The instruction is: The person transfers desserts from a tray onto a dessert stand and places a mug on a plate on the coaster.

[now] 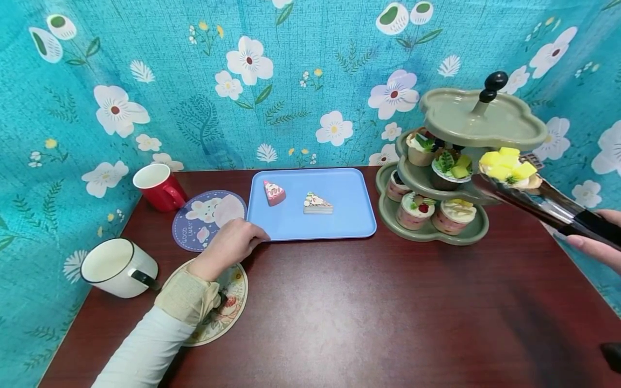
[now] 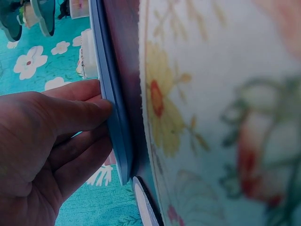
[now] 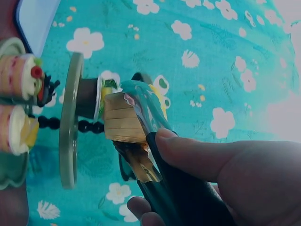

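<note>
Honestly, the whole dark wooden table (image 1: 368, 312) under the blue tray (image 1: 349, 215) matters less than the green tiered stand (image 1: 514, 121) just right of it. That top tier overhangs, so I'd draw the load sideways, clear of it, before any lift. Can't tell if anything's brushing the stand right now.

The tray itself is nicely anchored: left hand (image 1: 233, 237) at its near left corner, thumb and fingers pinching the rim with barely a gap between them. Light pressure is plenty imo; push down hard on one corner and I reckon the far side could tip.

The tongs (image 1: 558, 210) are well off to the tray's right, with the right hand (image 3: 244, 183) wrapped round the handles, thumb along one arm and fingertips curled in on the other side. The arms are only as far apart as the tart between them.

That tart (image 1: 509, 167), topped with yellow cubes, is up in the tongs right of the tray, beside the stand. Steady, even squeeze, I'd say: too soft and it might slip, too hard and the wrapper could buckle. Level wrist too, toppings look loose-ish.

Smallest: the pink cake slice (image 1: 274, 194) and white cake slice (image 1: 317, 205), both in the tray. I'd mind those when moving over it.
</note>
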Demonstrator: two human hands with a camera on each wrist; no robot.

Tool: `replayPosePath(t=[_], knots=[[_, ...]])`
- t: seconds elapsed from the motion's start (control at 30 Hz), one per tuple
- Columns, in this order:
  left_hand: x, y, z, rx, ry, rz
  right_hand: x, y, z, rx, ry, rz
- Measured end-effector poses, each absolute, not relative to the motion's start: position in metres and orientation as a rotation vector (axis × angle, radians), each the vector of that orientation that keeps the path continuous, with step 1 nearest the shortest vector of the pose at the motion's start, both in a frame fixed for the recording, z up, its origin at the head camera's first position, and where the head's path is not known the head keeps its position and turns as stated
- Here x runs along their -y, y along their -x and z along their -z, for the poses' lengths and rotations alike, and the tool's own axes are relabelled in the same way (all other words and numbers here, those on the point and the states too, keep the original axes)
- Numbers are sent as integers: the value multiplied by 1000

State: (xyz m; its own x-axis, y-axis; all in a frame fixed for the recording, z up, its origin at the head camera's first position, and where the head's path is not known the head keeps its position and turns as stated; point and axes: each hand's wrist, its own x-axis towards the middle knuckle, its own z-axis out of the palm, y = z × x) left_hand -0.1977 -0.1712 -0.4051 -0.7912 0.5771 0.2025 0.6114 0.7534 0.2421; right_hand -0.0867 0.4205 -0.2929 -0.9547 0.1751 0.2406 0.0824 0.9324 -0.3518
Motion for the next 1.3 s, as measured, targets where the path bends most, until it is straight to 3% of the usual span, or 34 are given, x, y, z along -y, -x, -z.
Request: replayPosePath(t=[0.17,0.47,0.77,0.93,1.3], knots=[[172,198,405,2833,963,456,-430,91,297,2818,169,-518],[172,198,405,2816,989,441,-500,109,344,2774,354,-454],[173,198,405,2830,978,441,-447,102,303,2875,281,-477],[173,198,406,2834,978,440,-423,100,289,2866,374,-439],[172,199,405,2821,995,457,-426,114,293,2790,458,-373]])
